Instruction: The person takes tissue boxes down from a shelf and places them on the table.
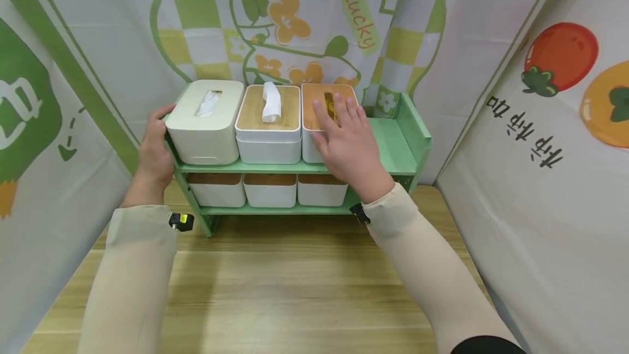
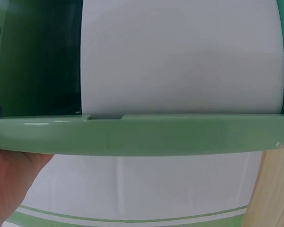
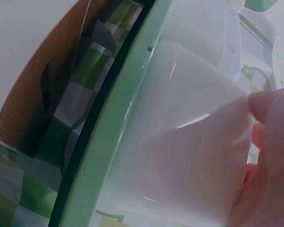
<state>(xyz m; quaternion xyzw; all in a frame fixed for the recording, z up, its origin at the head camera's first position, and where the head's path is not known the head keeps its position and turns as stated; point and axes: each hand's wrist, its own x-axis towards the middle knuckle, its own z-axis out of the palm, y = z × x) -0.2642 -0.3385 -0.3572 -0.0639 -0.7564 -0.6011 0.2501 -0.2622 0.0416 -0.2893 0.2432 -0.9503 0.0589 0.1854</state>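
My left hand (image 1: pixel 156 149) grips the left side of a small green two-tier shelf (image 1: pixel 314 168); in the left wrist view part of that hand (image 2: pixel 12 182) lies against the outer face of the side panel. My right hand (image 1: pixel 351 152) rests with spread fingers on the wooden lid of the right tissue box (image 1: pixel 314 102), partly covering it. Beside that box stands a white tissue box (image 1: pixel 269 149) with a wooden lid and a tissue sticking up. A cream tissue box (image 1: pixel 206 138) stands at the left, nearest my left hand.
White bins (image 1: pixel 270 193) with wood-brown tops line the lower tier. The upper tier's bare right end (image 1: pixel 393 143) is bordered by a raised side panel (image 1: pixel 415 124). Printed curtains (image 1: pixel 540 206) surround the wooden table (image 1: pixel 275 288).
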